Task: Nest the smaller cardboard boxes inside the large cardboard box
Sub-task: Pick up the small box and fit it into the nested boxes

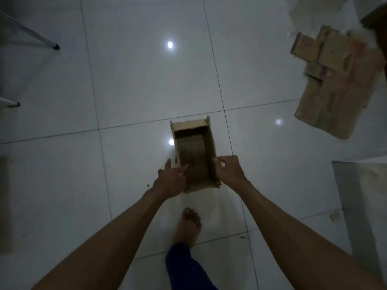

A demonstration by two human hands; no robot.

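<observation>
An open brown cardboard box (211,143) stands upright on the white tile floor in the middle of the head view. Cardboard flaps or a smaller box lie at its bottom; I cannot tell which. My left hand (170,180) is at the box's near left wall, fingers spread, index finger pointing over the rim. My right hand (229,170) is against the right wall with its fingers curled and the thumb on the rim. A blurred pile of smaller and flattened cardboard boxes (339,80) lies on the floor at the upper right.
My bare foot (189,225) stands just behind the box. Two metal legs (54,46) end on the floor at the upper left. A cardboard piece (4,206) lies at the left edge. A grey sheet (360,195) and a small scrap (335,217) lie on the right.
</observation>
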